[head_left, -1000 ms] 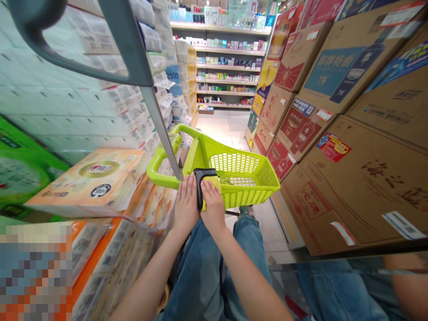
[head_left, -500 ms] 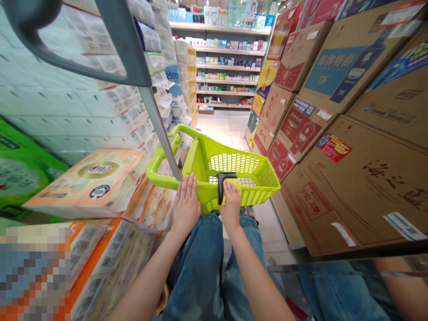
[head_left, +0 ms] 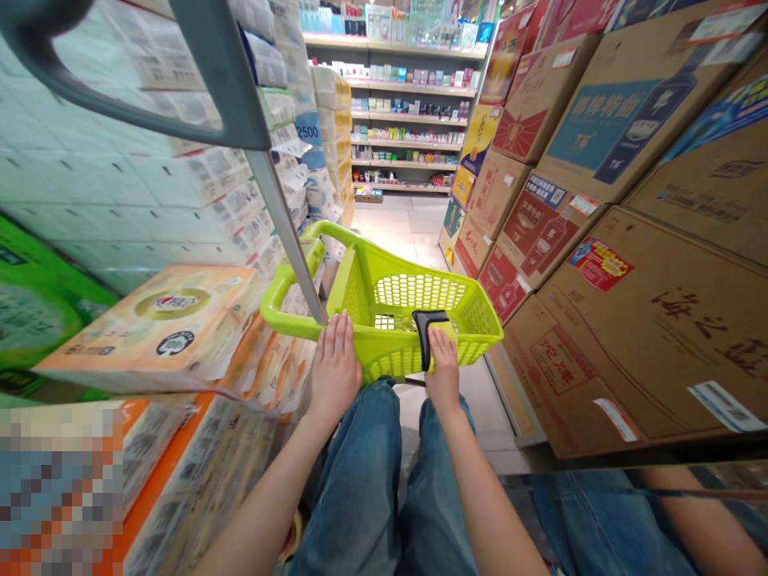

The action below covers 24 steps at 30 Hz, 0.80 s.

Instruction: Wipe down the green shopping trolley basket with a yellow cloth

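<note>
A bright green shopping basket [head_left: 384, 332] with mesh sides stands in front of my knees. On its near wall, close to the foot of the metal pole, my left hand [head_left: 337, 364] lies flat with fingers stretched out. My right hand [head_left: 442, 364] holds a black-and-yellow cloth [head_left: 422, 328] folded over the near rim, farther toward the basket's front end. The hand covers part of the cloth. A grey pole [head_left: 288, 236] with a dark looped handle [head_left: 249, 88] rises from the basket's rear toward the upper left.
Stacked cartons [head_left: 654, 320] line the right side. On the left are tissue packs [head_left: 174, 308] and tall white stacks [head_left: 120, 184]. Shelves of small goods [head_left: 408, 104] stand at the far end of the tiled aisle [head_left: 414, 228]. A reflective ledge [head_left: 600, 480] lies at lower right.
My right hand has slid the cloth along the near rim to the right, toward the basket's front end. My left hand stays in place on the basket.
</note>
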Each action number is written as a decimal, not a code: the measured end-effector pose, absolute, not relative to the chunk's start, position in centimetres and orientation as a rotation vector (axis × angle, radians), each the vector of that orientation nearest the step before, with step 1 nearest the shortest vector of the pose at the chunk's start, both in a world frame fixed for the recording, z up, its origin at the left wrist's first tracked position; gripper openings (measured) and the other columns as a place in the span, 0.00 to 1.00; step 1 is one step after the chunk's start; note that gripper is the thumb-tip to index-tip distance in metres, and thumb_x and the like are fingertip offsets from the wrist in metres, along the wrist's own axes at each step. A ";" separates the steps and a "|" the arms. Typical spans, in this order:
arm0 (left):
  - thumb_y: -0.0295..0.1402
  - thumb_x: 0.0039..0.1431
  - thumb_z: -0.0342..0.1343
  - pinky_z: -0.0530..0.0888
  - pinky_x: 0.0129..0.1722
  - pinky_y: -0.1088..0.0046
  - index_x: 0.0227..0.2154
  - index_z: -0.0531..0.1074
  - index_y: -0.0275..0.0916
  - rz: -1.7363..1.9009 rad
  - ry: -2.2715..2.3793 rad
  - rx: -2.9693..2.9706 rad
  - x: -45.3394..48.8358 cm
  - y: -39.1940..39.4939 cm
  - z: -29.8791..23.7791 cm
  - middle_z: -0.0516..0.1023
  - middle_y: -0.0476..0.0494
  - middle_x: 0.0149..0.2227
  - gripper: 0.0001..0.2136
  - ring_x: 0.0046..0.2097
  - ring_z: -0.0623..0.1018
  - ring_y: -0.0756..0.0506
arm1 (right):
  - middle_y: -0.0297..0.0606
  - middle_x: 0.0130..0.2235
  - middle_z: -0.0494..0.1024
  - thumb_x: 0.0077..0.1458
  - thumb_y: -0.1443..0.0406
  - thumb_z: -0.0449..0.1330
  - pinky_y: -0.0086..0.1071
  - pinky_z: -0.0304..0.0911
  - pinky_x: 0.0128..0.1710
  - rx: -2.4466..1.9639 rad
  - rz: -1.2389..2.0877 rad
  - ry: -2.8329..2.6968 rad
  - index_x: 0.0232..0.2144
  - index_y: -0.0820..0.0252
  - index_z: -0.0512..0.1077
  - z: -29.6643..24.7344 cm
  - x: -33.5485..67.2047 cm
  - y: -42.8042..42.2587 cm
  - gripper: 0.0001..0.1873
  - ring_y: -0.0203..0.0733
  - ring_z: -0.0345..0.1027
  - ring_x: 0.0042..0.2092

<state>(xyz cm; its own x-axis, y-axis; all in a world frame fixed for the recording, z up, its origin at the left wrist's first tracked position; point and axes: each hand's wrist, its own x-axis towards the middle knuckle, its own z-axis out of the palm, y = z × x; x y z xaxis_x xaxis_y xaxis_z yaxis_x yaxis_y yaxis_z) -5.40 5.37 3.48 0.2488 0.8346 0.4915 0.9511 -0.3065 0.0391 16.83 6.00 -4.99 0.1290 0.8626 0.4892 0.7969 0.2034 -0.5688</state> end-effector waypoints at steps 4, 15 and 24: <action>0.25 0.53 0.49 0.52 0.68 0.55 0.66 0.47 0.24 -0.632 -1.665 -2.254 -5.4 5.4 3.3 0.51 0.31 0.69 0.36 0.71 0.49 0.37 | 0.48 0.63 0.65 0.39 0.81 0.48 0.52 0.43 0.68 -1.601 0.147 -1.611 0.63 0.66 0.60 -2.9 12.4 6.3 0.45 0.47 0.53 0.67; 0.25 0.53 0.49 0.52 0.68 0.55 0.67 0.47 0.25 -0.660 -1.669 -2.257 -5.3 5.4 3.4 0.52 0.31 0.69 0.37 0.70 0.50 0.37 | 0.41 0.66 0.62 0.42 0.80 0.48 0.47 0.43 0.69 -1.395 0.168 -1.808 0.66 0.59 0.55 -2.6 11.2 5.9 0.47 0.41 0.50 0.68; 0.25 0.53 0.49 0.54 0.68 0.54 0.67 0.45 0.25 -0.663 -1.657 -2.270 -5.3 5.2 3.5 0.49 0.31 0.70 0.38 0.71 0.49 0.37 | 0.46 0.64 0.65 0.40 0.81 0.47 0.53 0.44 0.68 -1.623 0.091 -1.603 0.64 0.63 0.59 -4.6 15.5 5.9 0.45 0.46 0.51 0.68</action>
